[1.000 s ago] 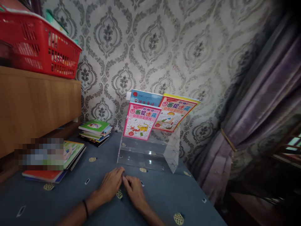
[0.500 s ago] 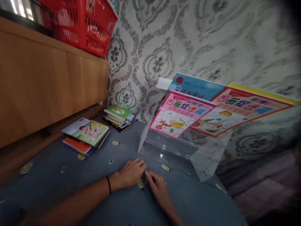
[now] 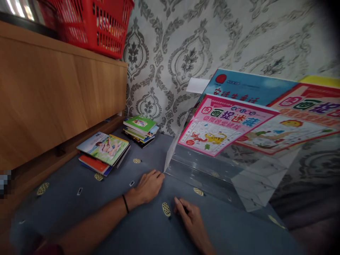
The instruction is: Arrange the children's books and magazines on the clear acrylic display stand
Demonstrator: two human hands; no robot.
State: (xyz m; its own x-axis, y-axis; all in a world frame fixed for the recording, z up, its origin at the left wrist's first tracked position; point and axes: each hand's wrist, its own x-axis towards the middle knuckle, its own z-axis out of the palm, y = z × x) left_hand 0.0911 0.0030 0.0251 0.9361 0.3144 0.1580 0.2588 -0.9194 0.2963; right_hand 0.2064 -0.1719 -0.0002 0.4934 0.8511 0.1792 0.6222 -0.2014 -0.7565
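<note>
My left hand, with a black band at the wrist, rests palm down on the grey-blue cloth. Its fingers lie low on the cloth beside the lower left corner of the clear display stand, and I see nothing under them. Loosely curled, my right hand sits in front of the stand, thumb near the bent fingers and nothing visible in it. In the stand are a pink-bordered picture book, a blue book behind it and a red-bordered book to the right.
At left, a pile of books lies near a wooden cabinet. A second pile, topped by a green book, sits by the patterned wall. A red basket stands on the cabinet.
My hands, close together before, are now apart, the right hand having drawn away to the right. The view has shifted, and the stand looks larger and nearer.
</note>
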